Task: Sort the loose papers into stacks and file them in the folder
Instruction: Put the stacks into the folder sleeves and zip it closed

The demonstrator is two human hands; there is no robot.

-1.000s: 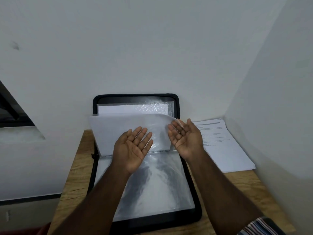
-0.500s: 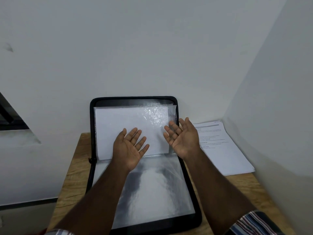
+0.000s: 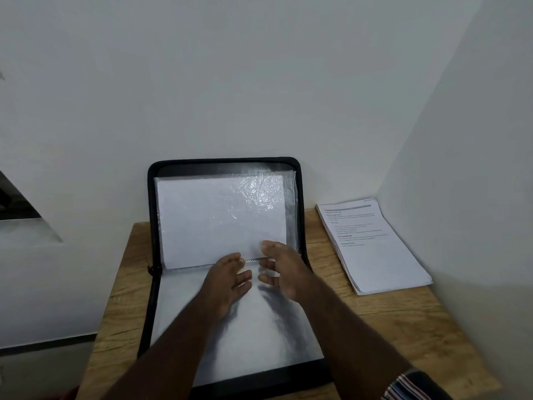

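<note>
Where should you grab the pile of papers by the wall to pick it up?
Take the paper stack by its near short edge, coming from the front with the right hand. That edge faces the person and sits apart from the folder, while the far end and the right side lie close to the walls. A thumb on top and fingers slid underneath should keep the sheets together.

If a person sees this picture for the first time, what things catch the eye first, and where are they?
The open black folder stands out at the table's middle, its far half leaning on the wall with a glossy sleeve over white paper. The left hand and right hand hover by its spine. A paper stack lies to the right.
</note>
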